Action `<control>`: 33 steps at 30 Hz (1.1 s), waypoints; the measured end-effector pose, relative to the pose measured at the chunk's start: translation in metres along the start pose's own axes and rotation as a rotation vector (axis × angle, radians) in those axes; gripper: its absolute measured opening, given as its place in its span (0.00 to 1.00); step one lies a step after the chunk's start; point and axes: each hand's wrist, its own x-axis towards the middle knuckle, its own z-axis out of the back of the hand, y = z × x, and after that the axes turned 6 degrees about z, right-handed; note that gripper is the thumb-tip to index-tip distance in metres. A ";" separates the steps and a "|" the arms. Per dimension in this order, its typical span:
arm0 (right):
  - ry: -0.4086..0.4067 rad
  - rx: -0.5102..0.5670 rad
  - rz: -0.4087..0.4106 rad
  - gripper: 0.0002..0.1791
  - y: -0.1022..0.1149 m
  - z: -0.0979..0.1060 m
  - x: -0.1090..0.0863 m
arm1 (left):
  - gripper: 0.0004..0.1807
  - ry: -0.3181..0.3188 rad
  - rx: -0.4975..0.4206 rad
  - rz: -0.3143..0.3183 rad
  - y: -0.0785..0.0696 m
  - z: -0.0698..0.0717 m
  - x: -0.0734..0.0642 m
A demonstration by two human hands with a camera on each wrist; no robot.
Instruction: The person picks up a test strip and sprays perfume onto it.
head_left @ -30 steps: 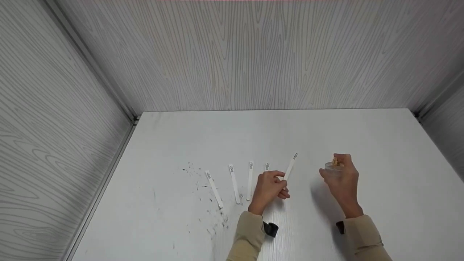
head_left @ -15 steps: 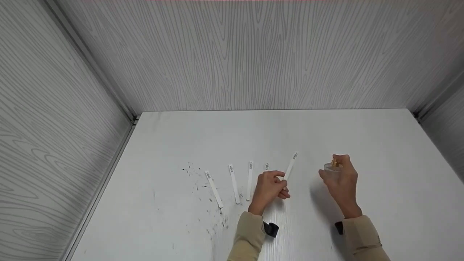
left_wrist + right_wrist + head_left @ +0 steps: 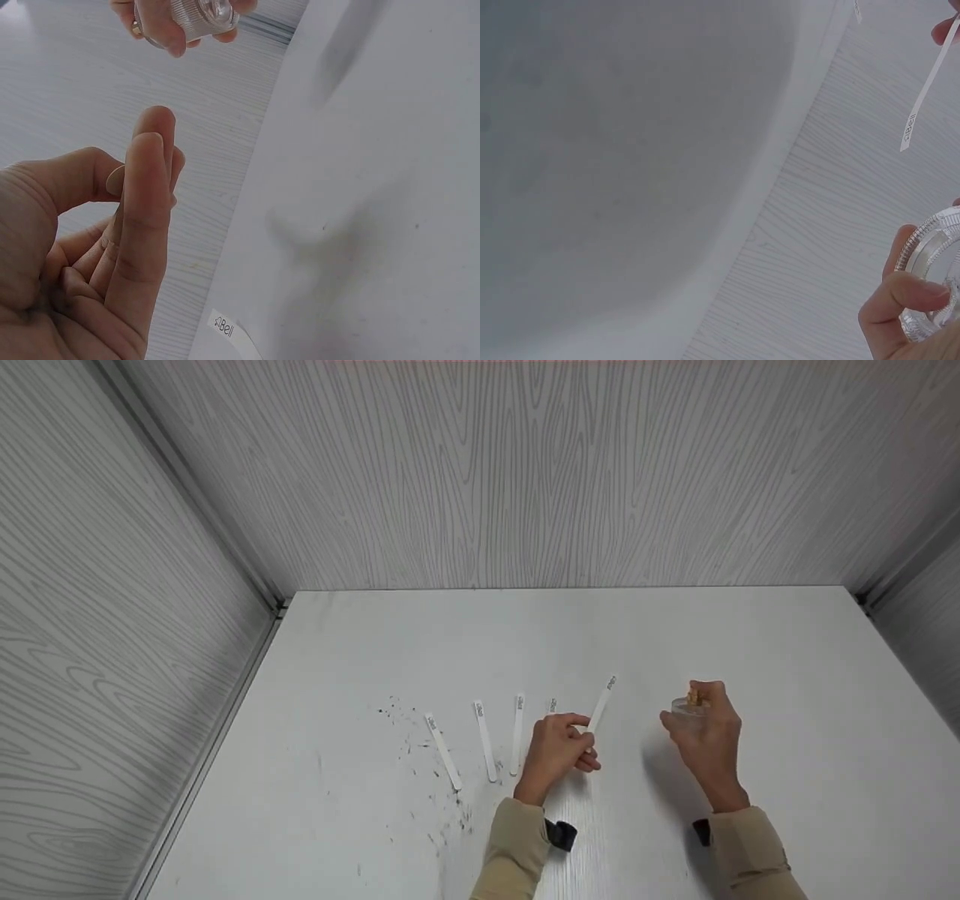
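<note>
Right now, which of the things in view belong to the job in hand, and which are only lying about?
Belong to the job, probably:
white strip, in the grip of the left hand
clear bottle with gold top, in the grip of the right hand
four similar strips, on the table

Apparently just lying about:
dark specks, scattered on the table

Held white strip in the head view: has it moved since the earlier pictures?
No, not visibly: the held white strip keeps its place and slant against the leftmost flat strip on the table.
</note>
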 end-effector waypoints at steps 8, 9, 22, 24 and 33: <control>0.003 -0.006 0.016 0.24 0.000 -0.001 0.000 | 0.19 0.003 0.000 -0.006 0.001 0.001 0.000; 0.002 -0.007 0.016 0.24 0.000 -0.001 0.000 | 0.18 0.003 -0.002 -0.007 0.000 0.001 -0.001; -0.014 -0.057 0.018 0.24 -0.001 -0.002 0.001 | 0.19 -0.002 0.003 -0.001 0.000 0.001 -0.001; -0.017 -0.054 0.019 0.24 -0.001 -0.002 0.001 | 0.19 -0.002 0.003 -0.002 0.000 0.000 0.000; -0.021 -0.056 0.042 0.23 -0.004 -0.002 0.000 | 0.18 -0.003 -0.006 -0.005 0.000 0.000 -0.001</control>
